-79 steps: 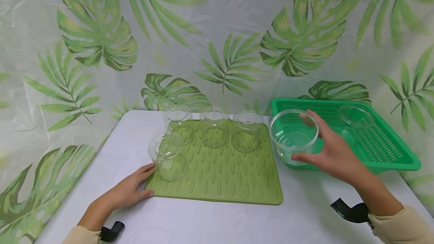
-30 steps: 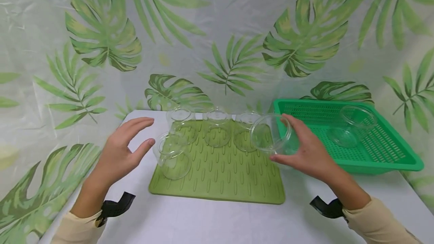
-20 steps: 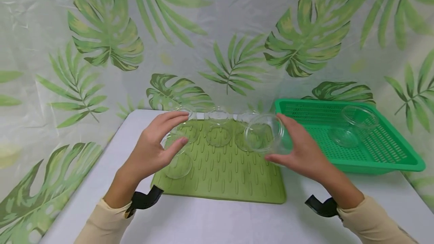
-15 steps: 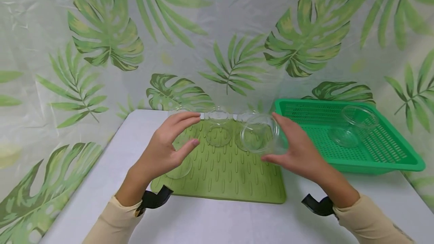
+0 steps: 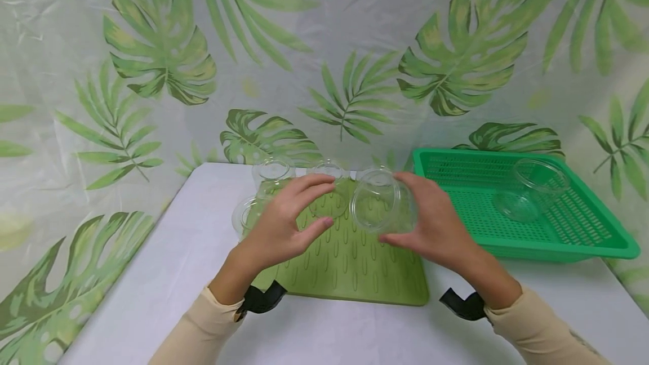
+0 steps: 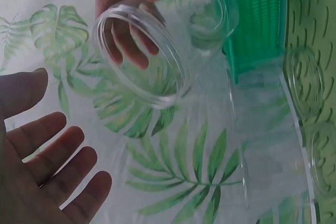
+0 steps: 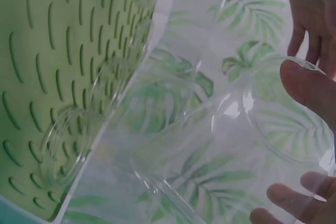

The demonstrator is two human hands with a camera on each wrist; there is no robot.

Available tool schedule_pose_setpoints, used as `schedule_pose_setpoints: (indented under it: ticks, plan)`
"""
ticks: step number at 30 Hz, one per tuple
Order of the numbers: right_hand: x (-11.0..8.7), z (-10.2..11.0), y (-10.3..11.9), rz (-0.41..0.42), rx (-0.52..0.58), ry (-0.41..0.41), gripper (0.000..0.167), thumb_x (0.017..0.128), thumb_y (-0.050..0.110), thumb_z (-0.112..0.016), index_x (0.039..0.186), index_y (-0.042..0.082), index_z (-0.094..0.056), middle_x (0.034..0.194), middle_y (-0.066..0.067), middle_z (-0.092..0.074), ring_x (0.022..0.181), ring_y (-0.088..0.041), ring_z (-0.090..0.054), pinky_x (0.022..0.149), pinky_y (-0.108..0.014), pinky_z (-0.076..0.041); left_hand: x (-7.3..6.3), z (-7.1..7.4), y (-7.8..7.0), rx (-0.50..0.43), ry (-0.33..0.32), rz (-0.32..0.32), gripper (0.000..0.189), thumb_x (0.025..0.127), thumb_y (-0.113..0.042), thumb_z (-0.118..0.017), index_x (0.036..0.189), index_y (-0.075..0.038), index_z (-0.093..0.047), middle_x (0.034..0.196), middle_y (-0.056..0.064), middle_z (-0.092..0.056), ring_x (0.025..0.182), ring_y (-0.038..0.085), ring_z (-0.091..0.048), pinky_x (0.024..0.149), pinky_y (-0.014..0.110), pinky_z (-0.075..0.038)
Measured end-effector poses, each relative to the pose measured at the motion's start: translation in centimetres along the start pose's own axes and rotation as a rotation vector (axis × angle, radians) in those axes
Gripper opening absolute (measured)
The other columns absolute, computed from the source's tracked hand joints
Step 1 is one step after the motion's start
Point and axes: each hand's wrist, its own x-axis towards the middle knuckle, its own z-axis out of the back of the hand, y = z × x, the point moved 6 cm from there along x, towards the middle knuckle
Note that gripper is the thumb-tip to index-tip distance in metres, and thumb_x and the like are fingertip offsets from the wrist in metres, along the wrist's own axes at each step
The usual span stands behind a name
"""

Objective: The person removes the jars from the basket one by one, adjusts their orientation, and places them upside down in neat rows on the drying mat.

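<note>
My right hand (image 5: 436, 218) grips a clear plastic cup (image 5: 372, 210) by its side, thumb and fingers on opposite sides. The cup hangs tilted above the mat, rim turned left; its see-through wall shows in the right wrist view (image 7: 231, 129). Facing that rim, a short gap away, my left hand (image 5: 289, 218) hovers with fingers spread and nothing in them. Several clear cups stand on the green ribbed mat (image 5: 345, 277), apparently upside down: a back row (image 5: 274, 170) and a front-left cup (image 5: 243, 216), partly hidden by my left hand. The held cup overlaps the right back one.
A green slotted basket (image 5: 621, 248) stands right of the mat, with another clear cup (image 5: 539, 176) inside it. White cloth (image 5: 350, 334) covers the table. Behind it hangs a leaf-patterned sheet (image 5: 355, 16).
My right hand has carried the cup left from the basket's front edge to over the mat, tipping its rim left. My left hand has lifted from the mat's left edge and moved right towards it.
</note>
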Motion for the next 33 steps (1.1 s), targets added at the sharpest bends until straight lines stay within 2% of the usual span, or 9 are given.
schedule_pose_setpoints:
  ticks: [4,7,14,21,27,33]
  plan:
    - [0.2,-0.3,0.7,0.127,-0.035,-0.052,0.107,0.052,0.029,-0.099,0.141,0.002,-0.047,0.137,-0.018,-0.058,0.125,-0.038,-0.055,0.099,-0.06,-0.048,0.5,-1.2,-0.4,0.013,0.015,-0.025,0.051,0.088,-0.019,-0.074,0.134,-0.004,-0.058,0.141,0.011,-0.055,0.133,0.025,-0.051,0.111,0.04,-0.046]
    - [0.1,-0.6,1.2,0.194,-0.075,-0.076,0.106,0.051,0.032,-0.099,0.14,0.001,-0.049,0.135,-0.018,-0.059,0.124,-0.037,-0.057,0.097,-0.061,-0.048,0.5,-2.2,-0.4,0.019,0.04,-0.017,0.056,0.089,-0.022,-0.073,0.138,-0.003,-0.053,0.145,0.012,-0.051,0.137,0.025,-0.048,0.112,0.04,-0.045]
    - [0.0,-1.2,2.0,0.263,-0.19,-0.121,0.108,0.051,0.041,-0.098,0.141,0.005,-0.05,0.138,-0.015,-0.057,0.125,-0.039,-0.053,0.097,-0.065,-0.043,0.4,-3.6,0.3,-0.004,0.06,0.106,0.075,0.088,-0.031,-0.076,0.148,-0.004,-0.041,0.156,0.01,-0.038,0.145,0.025,-0.039,0.118,0.044,-0.039]
    - [0.0,-1.3,3.4,0.371,-0.28,-0.2,0.103,0.054,0.046,-0.095,0.139,0.005,-0.053,0.134,-0.013,-0.06,0.123,-0.036,-0.054,0.096,-0.065,-0.044,0.7,-5.2,0.9,-0.077,0.122,0.229,0.096,0.083,-0.04,-0.079,0.157,-0.012,-0.025,0.161,0.008,-0.028,0.15,0.024,-0.031,0.12,0.048,-0.034]
    - [-0.4,-1.7,4.0,0.401,-0.322,-0.232,0.1,0.055,0.047,-0.094,0.137,0.005,-0.055,0.131,-0.013,-0.062,0.12,-0.035,-0.056,0.092,-0.066,-0.046,0.8,-6.1,1.2,-0.113,0.135,0.257,0.097,0.08,-0.035,-0.082,0.156,-0.012,-0.025,0.159,0.01,-0.031,0.146,0.026,-0.036,0.117,0.05,-0.039]
    - [-0.9,-1.8,3.9,0.406,-0.33,-0.218,0.1,0.059,0.051,-0.09,0.14,0.006,-0.052,0.134,-0.014,-0.06,0.121,-0.036,-0.055,0.092,-0.066,-0.045,0.7,-6.5,1.2,-0.125,0.15,0.271,0.099,0.076,-0.033,-0.086,0.154,-0.012,-0.029,0.156,0.007,-0.034,0.143,0.024,-0.04,0.116,0.047,-0.041]
